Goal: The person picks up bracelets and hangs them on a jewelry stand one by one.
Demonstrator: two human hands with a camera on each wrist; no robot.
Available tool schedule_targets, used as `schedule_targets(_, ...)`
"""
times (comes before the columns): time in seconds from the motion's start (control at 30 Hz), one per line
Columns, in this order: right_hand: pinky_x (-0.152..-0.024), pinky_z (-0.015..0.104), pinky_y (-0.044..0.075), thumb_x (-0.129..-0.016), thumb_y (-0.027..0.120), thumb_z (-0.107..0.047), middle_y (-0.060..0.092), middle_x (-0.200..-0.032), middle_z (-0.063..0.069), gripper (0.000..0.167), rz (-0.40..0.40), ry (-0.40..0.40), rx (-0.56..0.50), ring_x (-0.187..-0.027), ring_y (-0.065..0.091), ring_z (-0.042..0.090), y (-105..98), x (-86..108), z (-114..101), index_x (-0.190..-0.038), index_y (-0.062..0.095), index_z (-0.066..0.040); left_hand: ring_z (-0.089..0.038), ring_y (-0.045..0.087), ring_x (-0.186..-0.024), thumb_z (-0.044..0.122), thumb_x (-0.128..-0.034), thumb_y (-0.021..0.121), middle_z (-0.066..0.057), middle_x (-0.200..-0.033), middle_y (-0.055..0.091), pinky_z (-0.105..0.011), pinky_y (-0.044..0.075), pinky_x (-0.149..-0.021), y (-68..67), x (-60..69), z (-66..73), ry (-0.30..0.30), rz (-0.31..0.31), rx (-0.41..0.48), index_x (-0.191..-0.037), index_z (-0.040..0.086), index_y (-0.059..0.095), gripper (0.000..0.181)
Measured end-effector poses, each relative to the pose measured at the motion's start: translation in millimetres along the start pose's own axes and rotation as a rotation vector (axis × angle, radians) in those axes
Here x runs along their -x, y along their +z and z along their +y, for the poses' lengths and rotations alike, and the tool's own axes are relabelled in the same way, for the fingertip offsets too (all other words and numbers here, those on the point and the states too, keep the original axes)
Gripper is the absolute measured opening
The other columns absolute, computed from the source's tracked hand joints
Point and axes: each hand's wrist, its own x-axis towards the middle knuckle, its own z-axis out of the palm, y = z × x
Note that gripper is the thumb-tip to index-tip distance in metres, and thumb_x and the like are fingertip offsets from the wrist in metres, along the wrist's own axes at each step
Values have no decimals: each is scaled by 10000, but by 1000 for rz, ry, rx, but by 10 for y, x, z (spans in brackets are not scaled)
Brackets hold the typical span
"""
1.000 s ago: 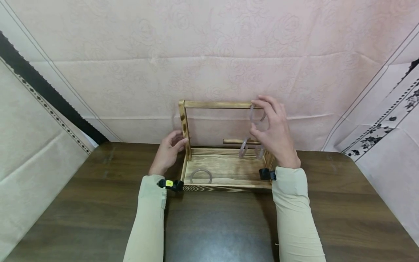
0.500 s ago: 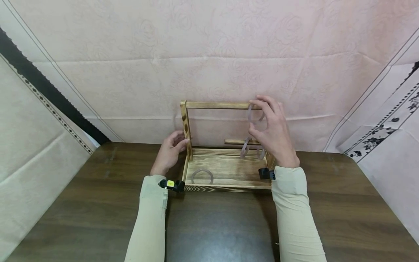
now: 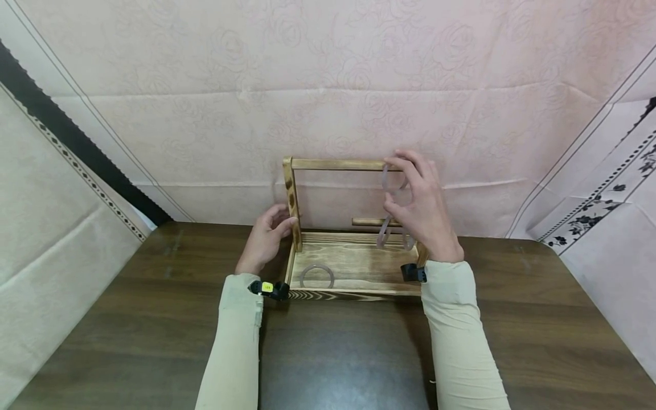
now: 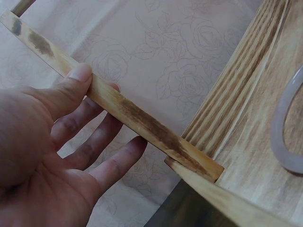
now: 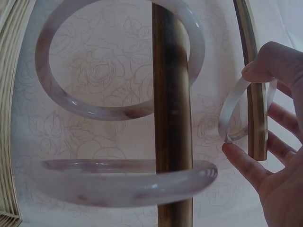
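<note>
Rose-patterned cloth [image 3: 328, 125] hung behind the brown desk [image 3: 328, 353]. One pale bangle [image 5: 230, 111] circled the upper bar [image 3: 338, 164] near its free end, pinched between the right hand's [image 3: 422, 208] thumb and fingers. Two bangles [image 5: 43, 61] hung on the lower bar [image 3: 364, 221]. The left hand [image 3: 262, 236] pinched the post [image 3: 291, 196]; another bangle [image 4: 280, 124] sat in the wooden tray [image 3: 353, 262].

Has a tray [image 3: 353, 267] on the tabletop [image 3: 154, 341], near the far edge, with the cloth [image 3: 328, 125] behind. Shows one ring [image 3: 316, 266] in the tray, toward the front left. Has a post [image 3: 292, 199] at the tray's left side, in the left grip [image 3: 262, 239], and an upper bar [image 3: 338, 165] running right from the post's top. Shows a second ring [image 5: 229, 111] at the right part of that bar, in the right grip [image 3: 422, 208]. Has a lower bar [image 3: 365, 221] beneath, toward the right, and round it a third ring [image 5: 43, 52] and, to its right, a fourth ring [image 5: 118, 189].
</note>
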Motion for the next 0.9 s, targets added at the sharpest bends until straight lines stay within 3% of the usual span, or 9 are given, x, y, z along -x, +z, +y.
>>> schedule_targets(0.53,-966,450,380,-781,759,48,514,-1476,122,631,5,-47,4,-1154,466,344,37,8,-19,-1374,608,-104,-288,600,-1222,137,-1031,603,-209,-1323,633,-515,525,-1068,14,8,-11,14,5,-2,-1332,34,578,319)
schedule_targets(0.9,-1025,471,409,-793,753,52,506,-1488,106,621,-9,-37,-14,-1244,462,331,72,-17,-64,-1372,606,-119,-281,598,-1227,138,-1030,606,-200,-1323,633,-498,532,-1061,6,-1,-17,17,5,-7,-1340,34,574,328)
